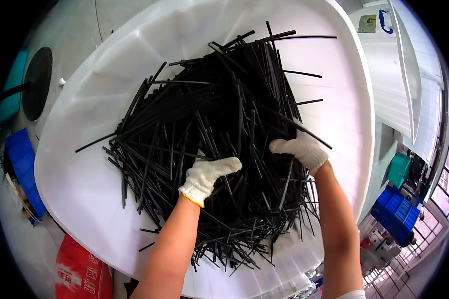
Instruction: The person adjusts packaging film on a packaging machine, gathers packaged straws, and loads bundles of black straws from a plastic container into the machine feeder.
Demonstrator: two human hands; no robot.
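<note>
A large tangled heap of thin black rods (pixel 184 107) lies in a big white tub (pixel 80 169). My left hand (pixel 203 178), in a white knitted glove with a yellow edge, reaches into the front middle of the heap. Its thumb stretches out to the right, while its other fingers are hidden among the rods. At the heap's right side is my right hand (pixel 307 150), gloved in white too. Its thumb points left, apart from the fingers, which are partly covered by rods. One rod slants across just above this hand. Neither thumb is closed over any rods.
A red printed sack (pixel 82 269) and a blue bin (pixel 24 172) stand left of the tub. Beyond is a round black disc (pixel 37 83) beside a teal container. To the right are a white container (pixel 389 74), a teal box (pixel 398 169) and a blue crate (pixel 396 213).
</note>
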